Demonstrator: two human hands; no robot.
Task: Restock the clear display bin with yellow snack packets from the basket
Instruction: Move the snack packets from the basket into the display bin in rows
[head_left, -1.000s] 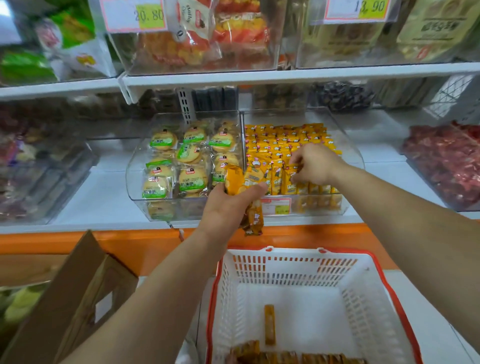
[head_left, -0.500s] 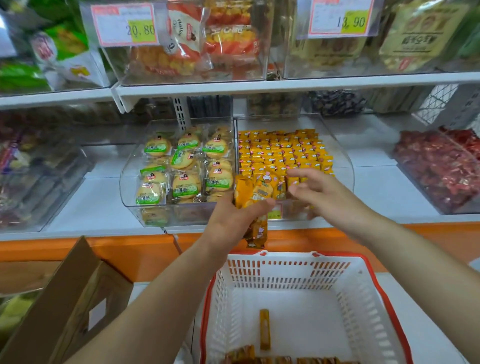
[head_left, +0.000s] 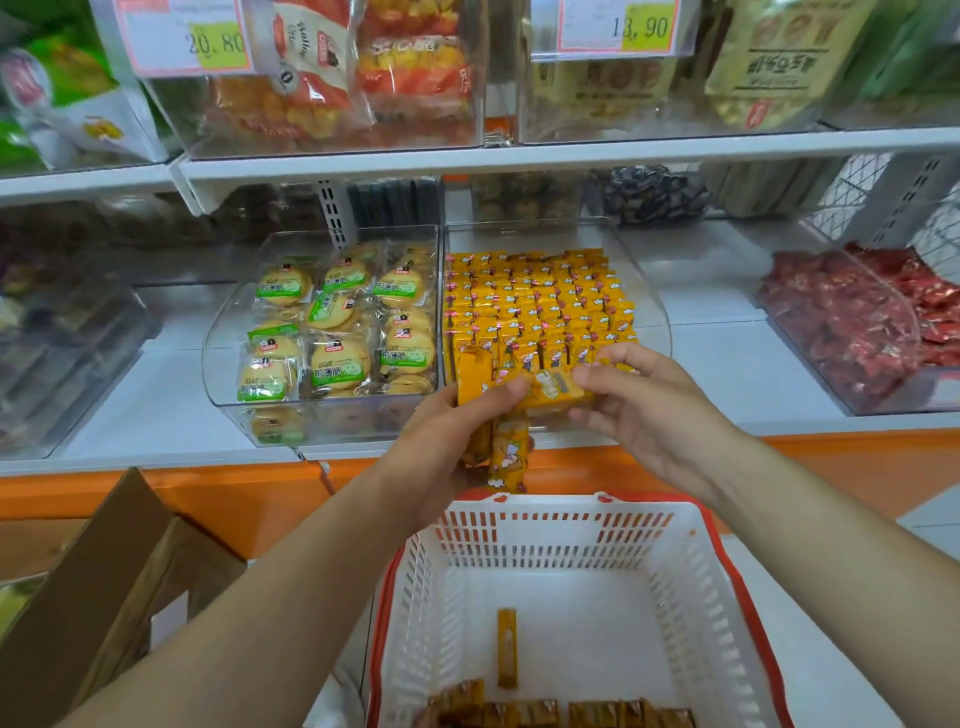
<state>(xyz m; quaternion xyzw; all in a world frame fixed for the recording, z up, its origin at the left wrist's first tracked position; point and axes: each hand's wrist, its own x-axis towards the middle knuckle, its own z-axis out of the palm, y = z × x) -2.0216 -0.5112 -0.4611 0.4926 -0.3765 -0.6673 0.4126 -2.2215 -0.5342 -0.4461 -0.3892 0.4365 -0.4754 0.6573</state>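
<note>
Left hand (head_left: 441, 441) grips a bunch of packets (head_left: 509, 452); right hand (head_left: 649, 410) pinches 1, which probably next needs slotting into the bin (head_left: 655, 312).

Left price tag (head_left: 187, 39), top shelf: "20.80". Right price tag (head_left: 618, 26): "13.90".

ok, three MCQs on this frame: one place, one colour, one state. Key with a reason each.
1. The round biscuits sit where, relative to the yellow-packet bin? A left; B right; C shelf above.
2. Rim colour of the basket? A blue; B red; C green.
3. The left hand is: A open, empty; B gripping a bunch of packets; C resting on the basket.
A: biscuits fill the adjoining bin on the left. B: red edge above white walls. B: fingers curl round the bunch.
</note>
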